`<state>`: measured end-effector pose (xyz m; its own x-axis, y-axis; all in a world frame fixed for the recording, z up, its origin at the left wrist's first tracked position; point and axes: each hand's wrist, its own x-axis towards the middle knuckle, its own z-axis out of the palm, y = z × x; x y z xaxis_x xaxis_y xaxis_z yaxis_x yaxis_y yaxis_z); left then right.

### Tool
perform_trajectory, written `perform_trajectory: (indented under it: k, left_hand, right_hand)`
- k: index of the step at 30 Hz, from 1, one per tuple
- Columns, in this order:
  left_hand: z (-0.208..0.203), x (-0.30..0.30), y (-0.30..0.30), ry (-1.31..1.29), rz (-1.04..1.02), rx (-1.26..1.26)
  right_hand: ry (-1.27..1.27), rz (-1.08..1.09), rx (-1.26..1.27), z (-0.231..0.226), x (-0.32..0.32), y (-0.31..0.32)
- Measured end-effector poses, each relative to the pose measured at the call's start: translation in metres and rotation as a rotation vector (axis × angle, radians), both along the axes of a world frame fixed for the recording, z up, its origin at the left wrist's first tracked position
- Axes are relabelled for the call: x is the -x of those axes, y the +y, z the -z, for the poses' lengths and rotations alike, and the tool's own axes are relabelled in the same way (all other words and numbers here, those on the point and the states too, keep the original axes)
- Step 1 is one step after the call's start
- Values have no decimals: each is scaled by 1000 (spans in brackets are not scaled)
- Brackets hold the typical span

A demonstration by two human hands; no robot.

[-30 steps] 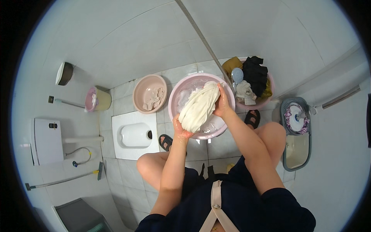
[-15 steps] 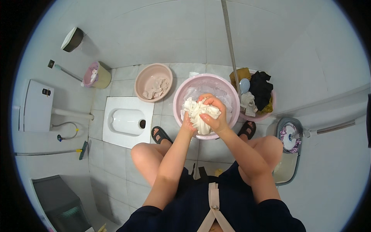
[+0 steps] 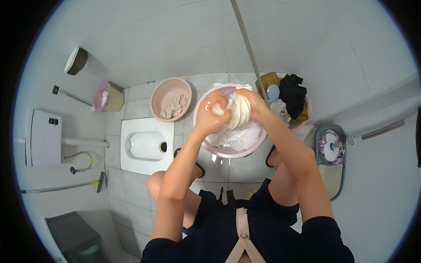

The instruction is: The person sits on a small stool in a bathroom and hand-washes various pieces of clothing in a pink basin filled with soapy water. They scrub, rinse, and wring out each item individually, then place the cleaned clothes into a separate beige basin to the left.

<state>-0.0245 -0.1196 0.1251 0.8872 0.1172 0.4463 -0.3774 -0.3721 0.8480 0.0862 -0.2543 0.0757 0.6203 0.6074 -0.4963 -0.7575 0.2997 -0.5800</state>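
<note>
A bunched, wet cream-white garment [image 3: 239, 112] hangs between my hands above a pink basin [image 3: 228, 155]. My left hand [image 3: 212, 111] is closed round one end of it, knuckles up. On the other side my right hand [image 3: 252, 103] grips the cloth, which is twisted in folds between the two. Below, the basin holds water and more pale, soaked fabric [image 3: 237, 139]. What kind of garment it is cannot be made out.
To the left stands a pinkish basin [image 3: 154, 105] with a crumpled pale cloth [image 3: 174, 106], near a squat toilet [image 3: 147, 165]. At right, another basin [image 3: 308, 107] holds a dark garment [image 3: 292, 96]; a mop bucket [image 3: 316, 144] is nearer me. A grey hose [image 3: 246, 39] hangs down the wall.
The garment has gone from a ball pressed between both hands to a stretched, twisted bundle. My hands have moved up and farther apart.
</note>
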Motion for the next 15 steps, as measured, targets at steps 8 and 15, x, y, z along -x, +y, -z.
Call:
perform_trajectory:
  k: [8,15]
  left_hand:
    - [13,6,-49,-158,564,-1233]
    - [11,10,-17,-397,765,-1321]
  right_hand:
    - [-256,-288,333,25,8,-3]
    - [-412,-678,62,0,5,-26]
